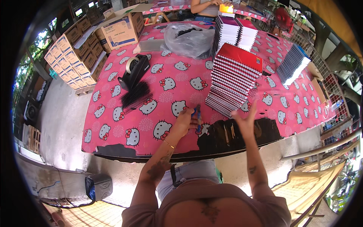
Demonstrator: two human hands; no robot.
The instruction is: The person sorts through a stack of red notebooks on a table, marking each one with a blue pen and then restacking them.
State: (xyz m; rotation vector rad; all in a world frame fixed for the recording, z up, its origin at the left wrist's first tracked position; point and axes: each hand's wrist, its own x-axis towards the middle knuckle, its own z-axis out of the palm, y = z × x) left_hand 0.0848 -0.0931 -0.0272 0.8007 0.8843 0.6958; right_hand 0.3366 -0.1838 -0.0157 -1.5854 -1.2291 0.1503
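Note:
My left hand point(184, 122) is closed around a blue-handled hand tool point(198, 115), which looks like pliers or cutters, above the pink cartoon-print tabletop point(166, 113). A tall, leaning stack of spiral-bound notebooks point(233, 77) with a red top cover stands just beyond, to the right of the tool. At its near lower corner is my right hand point(245, 120), open with fingers spread. Whether its fingertips touch the notebooks I cannot tell. A bundle of black binding coils point(137, 97) lies to the left, apart from both hands.
A black tape dispenser point(135, 72) stands beyond the coils. Farther back are a clear plastic bag point(189, 41), more notebook stacks point(228, 34) and a cardboard box point(121, 32). Blue-covered notebooks point(293, 65) lean at right. Another person point(206, 8) works across the table. Torn covering point(238, 134) bares dark board at the near edge.

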